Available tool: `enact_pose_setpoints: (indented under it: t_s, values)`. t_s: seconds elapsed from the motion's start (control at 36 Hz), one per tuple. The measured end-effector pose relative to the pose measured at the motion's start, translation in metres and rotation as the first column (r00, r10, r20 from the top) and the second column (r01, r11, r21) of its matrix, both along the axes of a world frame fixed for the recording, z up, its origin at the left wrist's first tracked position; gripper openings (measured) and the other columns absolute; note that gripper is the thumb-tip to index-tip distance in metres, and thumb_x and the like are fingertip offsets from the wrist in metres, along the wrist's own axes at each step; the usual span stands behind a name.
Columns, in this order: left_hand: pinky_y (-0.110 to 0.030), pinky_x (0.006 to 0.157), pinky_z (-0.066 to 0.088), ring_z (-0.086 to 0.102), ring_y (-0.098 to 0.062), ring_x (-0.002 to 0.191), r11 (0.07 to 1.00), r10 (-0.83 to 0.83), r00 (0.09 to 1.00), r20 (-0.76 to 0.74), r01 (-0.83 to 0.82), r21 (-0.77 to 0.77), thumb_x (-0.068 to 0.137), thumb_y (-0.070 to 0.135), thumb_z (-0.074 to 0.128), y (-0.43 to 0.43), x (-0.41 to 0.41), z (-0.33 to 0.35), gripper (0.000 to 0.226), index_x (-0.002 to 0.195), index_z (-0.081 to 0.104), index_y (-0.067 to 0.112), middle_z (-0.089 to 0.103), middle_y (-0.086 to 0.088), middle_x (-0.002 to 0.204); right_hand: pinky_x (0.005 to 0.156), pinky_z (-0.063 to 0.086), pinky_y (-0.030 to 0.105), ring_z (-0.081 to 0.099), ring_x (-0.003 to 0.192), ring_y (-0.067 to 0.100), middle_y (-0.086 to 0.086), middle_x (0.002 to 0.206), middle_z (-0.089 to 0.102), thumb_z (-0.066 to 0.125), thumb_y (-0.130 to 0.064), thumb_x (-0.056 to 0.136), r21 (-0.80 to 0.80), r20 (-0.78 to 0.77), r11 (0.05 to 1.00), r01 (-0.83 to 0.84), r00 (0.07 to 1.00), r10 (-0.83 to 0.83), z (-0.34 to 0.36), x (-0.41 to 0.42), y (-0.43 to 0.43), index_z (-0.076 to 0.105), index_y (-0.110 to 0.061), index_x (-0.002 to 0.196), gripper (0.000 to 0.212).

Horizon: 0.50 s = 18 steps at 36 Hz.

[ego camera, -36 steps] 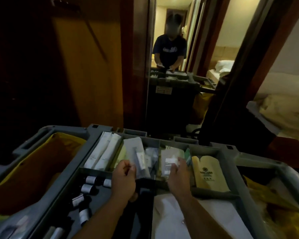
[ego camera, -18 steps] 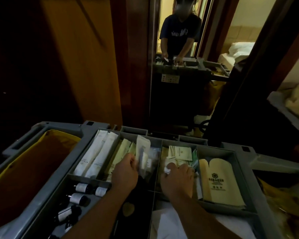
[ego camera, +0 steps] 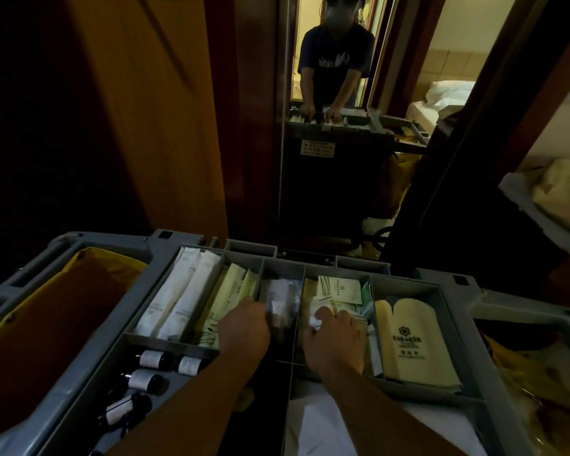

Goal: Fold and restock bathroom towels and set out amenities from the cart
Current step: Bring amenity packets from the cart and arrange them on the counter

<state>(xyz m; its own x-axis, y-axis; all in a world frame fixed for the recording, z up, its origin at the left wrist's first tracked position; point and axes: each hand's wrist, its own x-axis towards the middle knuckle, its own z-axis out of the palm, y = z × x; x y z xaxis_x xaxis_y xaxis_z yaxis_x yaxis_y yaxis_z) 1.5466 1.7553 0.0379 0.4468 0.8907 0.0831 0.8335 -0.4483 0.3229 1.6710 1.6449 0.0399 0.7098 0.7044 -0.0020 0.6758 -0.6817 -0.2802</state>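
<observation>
- Amenities [ego camera: 234,291] lie sorted in the cart [ego camera: 119,324] tray, across the lower frame.
- White cloth [ego camera: 326,429] lies at the bottom edge, below the right forearm.
- Dark bottles [ego camera: 145,378] with white labels lie on their sides at lower left.
- Left hand [ego camera: 244,330], lower centre, has curled fingers and grips a blurred pale packet [ego camera: 280,301] over the middle compartment.
- Right hand [ego camera: 336,337], just beside it, has its fingers bent down among small sachets [ego camera: 338,289]; whether it grasps one I cannot tell.
- Cream bags [ego camera: 412,340] with a logo fill the right compartment, and long white sticks [ego camera: 178,297] the left one.
- Yellow sack [ego camera: 46,324] hangs at far left.
- Mirror [ego camera: 326,159], upper centre, reflects the person at the cart.
</observation>
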Motion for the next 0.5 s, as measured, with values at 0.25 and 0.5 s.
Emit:
enact_pose_setpoints:
  t_s: [0.25,0.5]
  values:
    - [-0.030,0.070,0.049,0.060,-0.017,0.082,0.984,-0.057,0.979,0.194,0.088,-0.154,0.093,0.035,0.065,-0.002,-0.013,0.010,0.009,0.087,0.062,0.030,0.061,0.005,0.093,0.112,0.031,0.045,0.043,0.134,0.026,0.001,0.144,0.047,0.042,-0.056,0.099,0.152,-0.099,0.988,-0.018,0.995,0.033,0.005,-0.004,-0.005,0.034,-0.043,0.150,0.054]
    - [-0.032,0.071,0.052,0.060,-0.012,0.080,0.997,0.019,0.842,0.539,0.024,-0.072,0.095,0.035,0.068,-0.033,-0.047,0.060,0.008,0.096,0.061,0.029,0.061,0.009,0.092,0.100,0.047,0.042,0.053,0.116,0.018,-0.004,0.122,0.056,0.068,-0.036,0.093,0.638,-0.172,0.770,-0.022,0.970,0.170,0.051,-0.035,-0.004,0.063,-0.029,0.127,0.035]
